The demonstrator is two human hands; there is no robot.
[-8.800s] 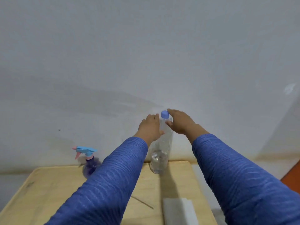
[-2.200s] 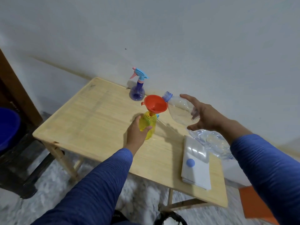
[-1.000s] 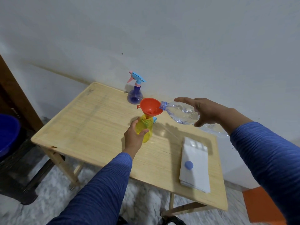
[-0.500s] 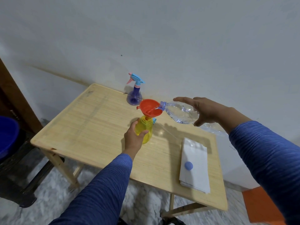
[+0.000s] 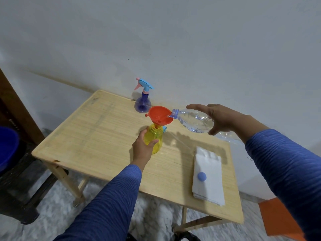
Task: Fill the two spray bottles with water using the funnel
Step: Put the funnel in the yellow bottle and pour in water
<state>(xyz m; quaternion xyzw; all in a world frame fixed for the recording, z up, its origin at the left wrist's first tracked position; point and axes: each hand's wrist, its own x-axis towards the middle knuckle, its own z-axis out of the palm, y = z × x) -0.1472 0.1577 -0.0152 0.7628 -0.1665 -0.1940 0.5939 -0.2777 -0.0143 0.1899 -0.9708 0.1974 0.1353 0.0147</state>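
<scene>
Since half a second ago I have tipped the bottle [image 5: 194,121] a little further, its mouth now over the funnel's rim. The pale wooden desk [image 5: 97,136] carries everything. The bottle is clear, ribbed, thin plastic, lying nearly level with its long axis running from my right hand [image 5: 224,119] leftward to the funnel [image 5: 160,115]; thumb below and fingers spread over its body hold it. My left hand [image 5: 143,148] wraps the yellow sprayer [image 5: 155,138], keeping it upright under the smooth orange cone seated in its neck. The purple sprayer [image 5: 143,101], head on, stands just behind, nearer my left hand. A blue cap [image 5: 201,176] rests on folded white cloth [image 5: 208,178].
</scene>
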